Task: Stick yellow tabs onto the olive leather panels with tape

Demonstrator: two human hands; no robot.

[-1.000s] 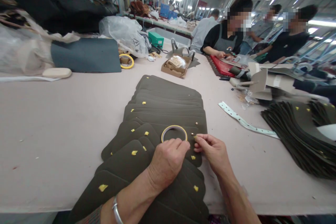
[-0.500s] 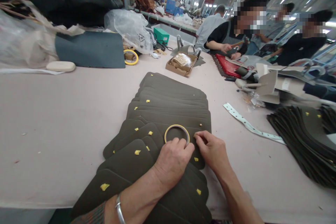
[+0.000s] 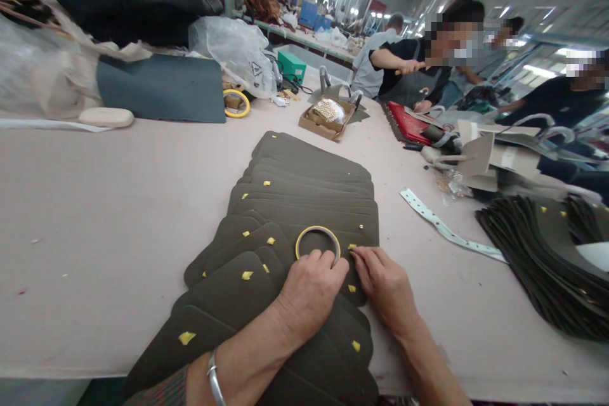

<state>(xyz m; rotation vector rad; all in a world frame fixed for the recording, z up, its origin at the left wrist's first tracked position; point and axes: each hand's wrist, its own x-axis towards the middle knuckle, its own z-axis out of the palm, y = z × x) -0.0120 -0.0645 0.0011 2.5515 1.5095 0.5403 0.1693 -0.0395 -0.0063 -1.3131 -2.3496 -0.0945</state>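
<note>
My left hand [image 3: 311,295] is closed around the lower side of a yellow roll of tape [image 3: 318,228], which stands tilted above the dark olive panels [image 3: 304,171]. The panels overlap in a long fanned row, several with small yellow tape pieces on them. Close by on the right, my right hand [image 3: 387,282] has thumb and forefinger pinched together over the panels' right edge. A yellow tape piece [image 3: 352,246] shows just above those fingertips. Whatever may be between them is hidden. A small gold stud [image 3: 361,226] sits a little higher on a panel.
Right of the panels lie a pale perforated strip [image 3: 445,226] and another dark stack [image 3: 533,260]. Farther back are a cardboard box [image 3: 316,127] of gold parts, a red bag [image 3: 404,124] and a co-worker [image 3: 404,70]. A second tape roll [image 3: 245,104] lies back left.
My right hand has drawn slightly down from the panel, and a yellow tape piece now shows above its fingertips. My left hand keeps the tape roll. The co-worker's arm has risen.
</note>
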